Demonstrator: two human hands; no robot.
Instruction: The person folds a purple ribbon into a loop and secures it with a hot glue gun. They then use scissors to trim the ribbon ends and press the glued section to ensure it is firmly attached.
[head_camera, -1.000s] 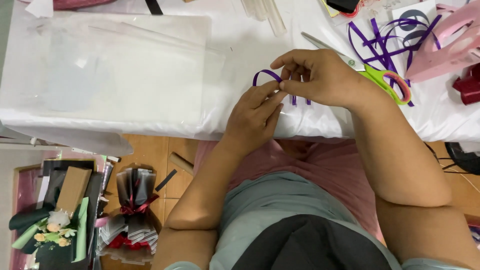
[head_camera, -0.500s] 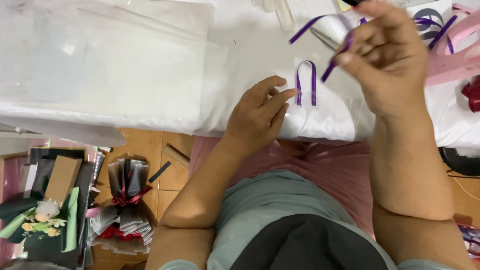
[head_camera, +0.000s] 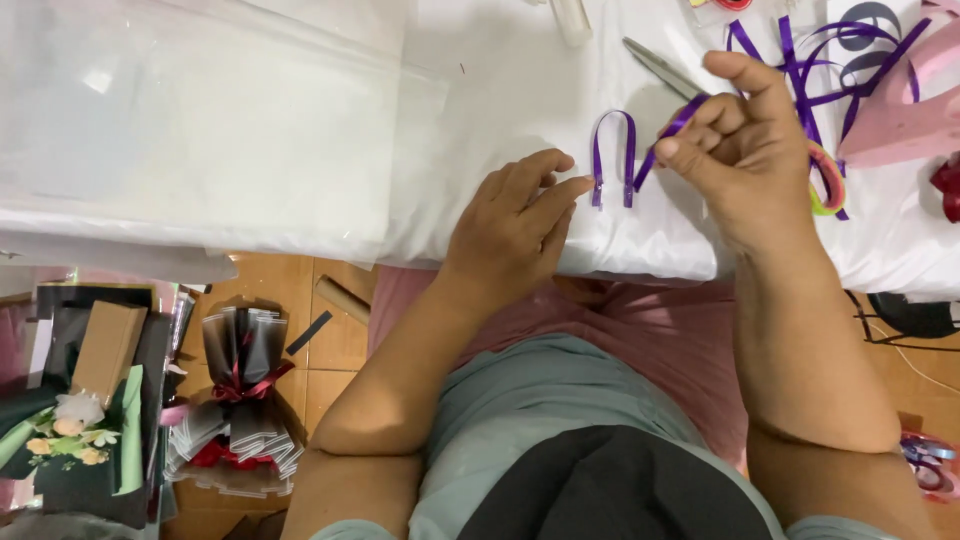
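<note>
Ribbon work at the near edge of the table (head_camera: 300, 130), draped in white sheeting. A thin purple satin ribbon (head_camera: 612, 150) stands in a small upright loop, both its legs coming down to the cloth just right of the left hand (head_camera: 515, 225). That hand lies flat, fingers (head_camera: 560, 190) pressed together, tips touching the foot of the loop and pinning it down. The right hand (head_camera: 755, 150) hovers to the right, fingers (head_camera: 690, 140) pinching the ribbon's free tail, which slants down to the loop.

By the look of it, this ribbon is feather-light, limp and slick, yet springy enough to hold an arch. It likely slips unless held at the crossing, so the base of the loop looks like the place to grip.

Farther right lie green-handled scissors (head_camera: 822, 180), more curled purple ribbon (head_camera: 850, 40) and a pink paper bag (head_camera: 905, 110). On the floor at left sits a dark wrapped bouquet (head_camera: 240, 400).
</note>
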